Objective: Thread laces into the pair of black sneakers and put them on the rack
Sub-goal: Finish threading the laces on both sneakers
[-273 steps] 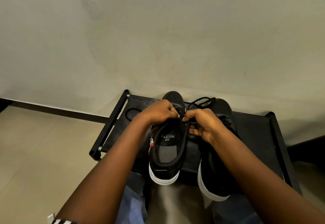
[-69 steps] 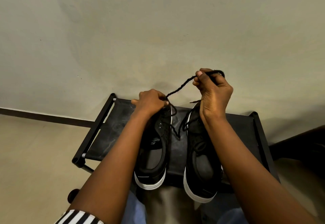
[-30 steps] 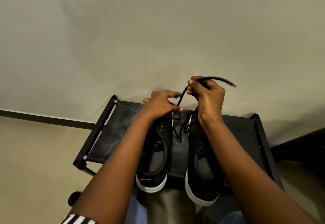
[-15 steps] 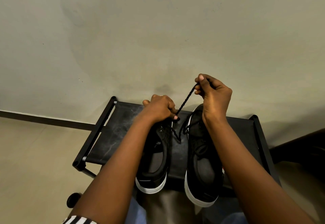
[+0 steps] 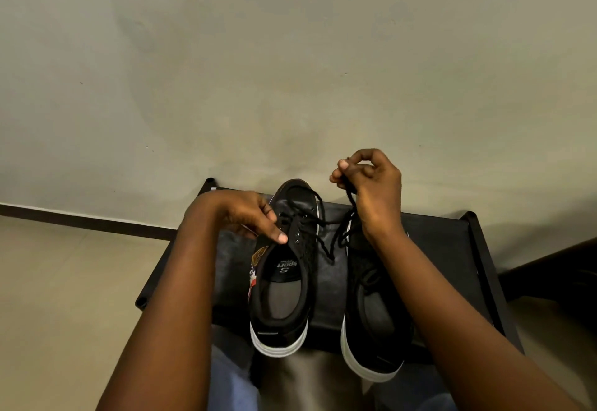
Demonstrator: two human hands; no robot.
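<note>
On the black rack [image 5: 452,249] by the wall, two black white-soled sneakers [image 5: 284,281] sit side by side. Above them, the right hand [image 5: 371,184] pinches a black lace [image 5: 350,204]; the left hand [image 5: 248,213] grips the left sneaker's eyelet edge.

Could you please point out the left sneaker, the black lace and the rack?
left sneaker [image 5: 280,284]: head view, on its insole near the printed logo.
black lace [image 5: 350,204]: head view, on the strand below the right hand.
rack [image 5: 484,265]: head view, on its right side rail.
</note>
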